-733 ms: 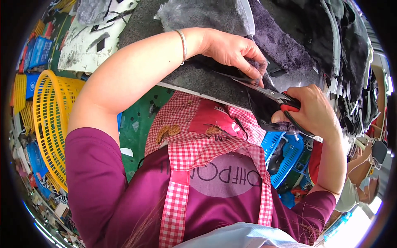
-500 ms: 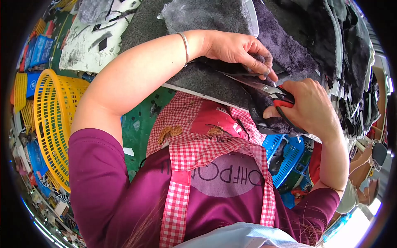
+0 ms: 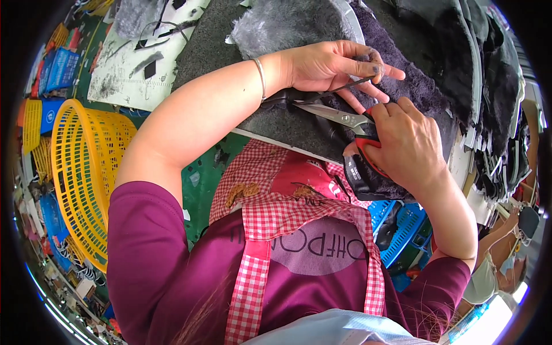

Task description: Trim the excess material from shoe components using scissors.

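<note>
- The left hand [image 3: 339,66] pinches a thin dark strip [image 3: 352,86] between thumb and fingers, above the bench [image 3: 201,54], with other fingertips spread near the scissors [image 3: 339,116].
- The right hand [image 3: 405,141] grips the scissors by their 2 red-and-black handles, blades pointing left beneath the strip.
- A black, plush-edged piece [image 3: 359,175] lies below the right hand at the bench's near edge; purple plush [image 3: 397,66] lies beyond both hands.
- The strip looks light and limp, best pinched near its end; the scissors look stiff and heavier, best held by the loops, away from the blades.
</note>
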### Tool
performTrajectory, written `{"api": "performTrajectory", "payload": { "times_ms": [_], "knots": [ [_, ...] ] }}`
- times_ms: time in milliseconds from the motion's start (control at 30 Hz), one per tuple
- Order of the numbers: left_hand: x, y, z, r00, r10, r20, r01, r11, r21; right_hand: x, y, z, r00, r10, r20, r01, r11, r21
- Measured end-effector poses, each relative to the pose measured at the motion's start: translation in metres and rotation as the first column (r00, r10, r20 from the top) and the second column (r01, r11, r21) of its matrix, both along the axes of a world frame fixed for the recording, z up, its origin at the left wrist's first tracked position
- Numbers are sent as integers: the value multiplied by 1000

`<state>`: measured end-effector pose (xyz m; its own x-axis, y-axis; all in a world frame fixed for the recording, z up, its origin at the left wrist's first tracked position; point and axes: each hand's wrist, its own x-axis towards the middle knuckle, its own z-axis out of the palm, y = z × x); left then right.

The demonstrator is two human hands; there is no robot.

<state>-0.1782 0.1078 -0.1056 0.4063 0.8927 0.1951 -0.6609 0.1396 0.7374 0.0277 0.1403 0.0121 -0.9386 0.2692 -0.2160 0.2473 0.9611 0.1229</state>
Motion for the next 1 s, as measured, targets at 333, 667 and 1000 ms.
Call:
{"api": "performTrajectory", "payload": {
  "times_ms": [333, 667, 1000],
  "knots": [
    [-19, -19, 4, 980, 200, -6, -200, 980, -21, -3, 4, -14, 989, 131, -73, -125, 989, 84],
    [-28, -107, 63, -238, 645, -726, 286, 761, 582, 21, 3, -31, 984, 37, -176, -39, 999, -7],
    [-15, -104, 58, 223, 403, -888, 9, 910, 415, 37, -9, -16, 986, -87, -142, 71, 991, -114]
  ]
}}
